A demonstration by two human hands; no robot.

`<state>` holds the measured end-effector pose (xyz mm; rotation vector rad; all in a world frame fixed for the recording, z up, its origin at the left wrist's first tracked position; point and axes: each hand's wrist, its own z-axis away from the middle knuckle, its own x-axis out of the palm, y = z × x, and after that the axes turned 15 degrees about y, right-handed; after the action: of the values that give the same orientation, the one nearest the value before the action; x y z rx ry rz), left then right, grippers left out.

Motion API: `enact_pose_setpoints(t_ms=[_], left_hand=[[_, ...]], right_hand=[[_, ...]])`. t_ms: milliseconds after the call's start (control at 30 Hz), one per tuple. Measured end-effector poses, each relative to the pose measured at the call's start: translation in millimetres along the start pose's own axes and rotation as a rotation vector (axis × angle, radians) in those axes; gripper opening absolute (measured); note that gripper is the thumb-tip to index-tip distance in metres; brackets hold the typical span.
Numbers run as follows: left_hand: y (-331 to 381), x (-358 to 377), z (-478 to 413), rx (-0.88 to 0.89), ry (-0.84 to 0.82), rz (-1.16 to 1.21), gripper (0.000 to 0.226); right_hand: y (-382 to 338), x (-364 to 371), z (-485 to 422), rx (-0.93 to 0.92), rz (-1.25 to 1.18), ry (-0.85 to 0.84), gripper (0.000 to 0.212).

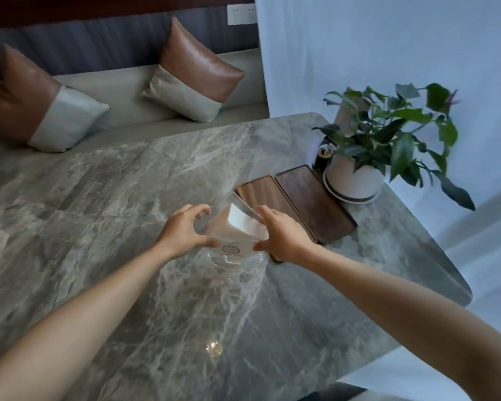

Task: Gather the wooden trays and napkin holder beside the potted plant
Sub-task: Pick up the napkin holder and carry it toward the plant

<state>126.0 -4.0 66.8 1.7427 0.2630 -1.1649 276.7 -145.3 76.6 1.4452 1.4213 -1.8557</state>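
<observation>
A clear napkin holder point(234, 250) with white napkins stands on the marble table point(99, 227), near its middle. My left hand point(185, 230) grips its left side and my right hand point(281, 235) grips its right side. Two wooden trays lie side by side just right of it: a lighter tray point(255, 192), partly hidden by my right hand, and a darker tray point(313, 201). The potted plant point(356, 175) in a white pot stands beyond the darker tray, near the table's right edge.
A small dark jar point(324, 157) stands behind the pot. A bench with two brown-and-grey cushions point(191, 73) runs along the far side of the table. White curtain point(388, 39) hangs on the right. A small glare spot point(213, 347) shines on the near tabletop.
</observation>
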Motion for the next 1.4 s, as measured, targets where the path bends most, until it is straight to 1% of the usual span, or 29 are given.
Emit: enact_pose_setpoints(t_ms=[167,333,433,567,733,867,1033,1400], left_hand=[[62.3,15.2,-12.2,0.144,-0.025,0.042,0.069],[133.4,52.3,-32.4,0.304,-0.070,0.056,0.071],[176.6,84.0,-40.3,0.398,-0.110,0.063,0.065],[230.6,130.1,-42.7,0.524,-0.197,0.043,0.068],[282.1,186.5,-33.0,0.608,-0.347,0.030,0.078],[309.3,225.4,-25.8,0.639,-0.449,0.009,0.077],[328.2,258.2,-20.7,0.673,-0.567,-0.059,0.073],[350.0,289.6,-14.5,0.717,-0.598,-0.132,0.073]], right_hand=[[38.2,-48.3,15.1,0.067,0.028,0.110,0.074],[90.3,-97.5,34.0,0.169,0.017,0.220,0.072],[124.8,-121.7,52.7,0.261,0.004,0.286,0.071],[170.3,-144.1,81.8,0.404,-0.051,0.369,0.071],[223.8,-152.3,119.5,0.573,-0.066,0.431,0.068],[251.8,-150.5,142.3,0.667,-0.063,0.438,0.067],[273.2,-146.3,160.2,0.732,-0.045,0.405,0.067],[291.7,-142.1,170.4,0.818,-0.046,0.370,0.070]])
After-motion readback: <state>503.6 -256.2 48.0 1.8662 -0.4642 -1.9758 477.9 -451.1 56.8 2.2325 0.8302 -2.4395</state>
